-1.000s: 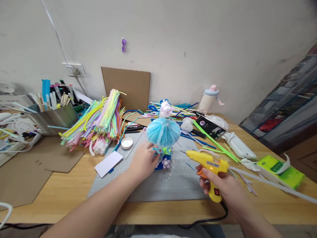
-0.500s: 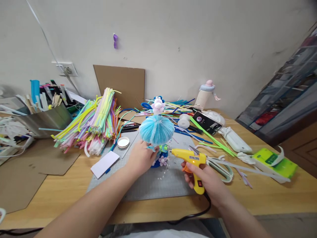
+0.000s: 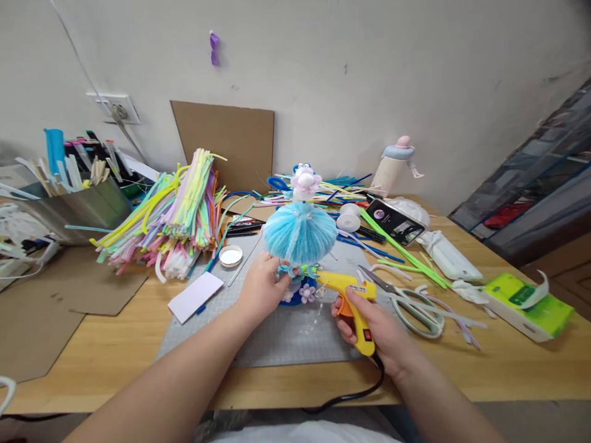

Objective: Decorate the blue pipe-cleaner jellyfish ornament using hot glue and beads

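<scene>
A pipe-cleaner doll (image 3: 300, 231) with a fluffy blue skirt and a pink head stands on a blue base on the grey cutting mat (image 3: 286, 335). My left hand (image 3: 261, 288) is closed on the doll's lower part, just under the skirt. My right hand (image 3: 369, 323) grips a yellow hot glue gun (image 3: 351, 301). The gun's nozzle touches the doll's base from the right, by a small purple flower. The gun's black cord runs off the table's front edge.
A heap of pastel pipe cleaners (image 3: 178, 215) lies at left, with a metal tool holder (image 3: 78, 206) behind it. White-handled scissors (image 3: 406, 301), a phone (image 3: 394, 223), a green box (image 3: 530, 304), a white card (image 3: 196, 296) and a small lid (image 3: 230, 255) surround the mat. Cardboard (image 3: 224, 144) leans on the wall.
My right hand has brought the glue gun leftward from the mat's right side until its nozzle reaches the doll's base. My left hand stays on the doll. The scissors now show.
</scene>
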Demonstrator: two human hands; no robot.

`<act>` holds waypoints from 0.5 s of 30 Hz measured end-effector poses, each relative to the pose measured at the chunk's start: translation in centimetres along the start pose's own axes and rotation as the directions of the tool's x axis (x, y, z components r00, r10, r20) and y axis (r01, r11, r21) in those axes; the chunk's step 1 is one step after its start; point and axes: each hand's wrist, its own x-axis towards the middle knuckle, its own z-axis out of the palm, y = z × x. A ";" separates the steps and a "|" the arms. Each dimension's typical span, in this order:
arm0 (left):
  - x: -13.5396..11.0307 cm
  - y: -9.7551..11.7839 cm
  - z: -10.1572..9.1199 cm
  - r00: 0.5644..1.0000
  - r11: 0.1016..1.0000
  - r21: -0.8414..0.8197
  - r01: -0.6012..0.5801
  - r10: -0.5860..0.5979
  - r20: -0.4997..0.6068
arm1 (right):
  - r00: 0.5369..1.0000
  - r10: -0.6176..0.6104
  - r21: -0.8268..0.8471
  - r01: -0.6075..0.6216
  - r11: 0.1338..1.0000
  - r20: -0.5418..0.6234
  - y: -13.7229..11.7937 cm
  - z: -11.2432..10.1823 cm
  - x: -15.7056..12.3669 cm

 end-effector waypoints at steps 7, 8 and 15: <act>-0.1 -0.6 0.2 0.991 0.974 -0.184 0.130 -0.121 0.062 | 0.998 0.068 0.107 -0.069 0.992 0.009 0.2 0.1 0.5; 0.0 -0.6 0.2 0.991 0.969 -0.208 0.132 -0.121 0.065 | 0.997 0.078 0.112 -0.079 0.991 0.013 0.2 0.1 0.5; 0.2 -0.4 0.2 0.992 0.947 -0.295 0.128 -0.116 0.058 | 0.994 0.102 0.092 -0.104 0.990 0.023 0.3 0.2 0.6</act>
